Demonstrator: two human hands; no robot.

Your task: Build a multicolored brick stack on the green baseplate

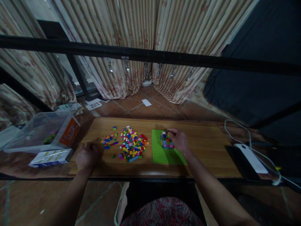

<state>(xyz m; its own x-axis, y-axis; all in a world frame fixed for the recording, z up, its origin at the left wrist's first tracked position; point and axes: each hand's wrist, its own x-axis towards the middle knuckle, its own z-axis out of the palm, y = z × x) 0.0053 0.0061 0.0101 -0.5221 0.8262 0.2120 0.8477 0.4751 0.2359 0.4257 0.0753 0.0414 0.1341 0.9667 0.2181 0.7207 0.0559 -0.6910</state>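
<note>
On the green baseplate [156, 153] stands a small build of colourful toy bricks [167, 145], low and roughly square. My right hand [179, 139] reaches over its right side, with thumb and finger pinched at the top edge. Whatever lies between those fingertips is too small and dark to make out. My left hand [87, 156] rests curled on the wooden board near its left end, with nothing visible in it. Between the hands lies a heap of loose bricks [134, 144] in many colours. A smaller curved group of bricks [109, 141] is closer to my left hand.
At the left are a clear plastic bin [39, 128] with an orange label and a white-and-blue box [51, 157]. A white device [251, 158] with a cable [249, 135] lies at the right. A black rail [150, 55] with hanging clips crosses before the curtains [131, 28].
</note>
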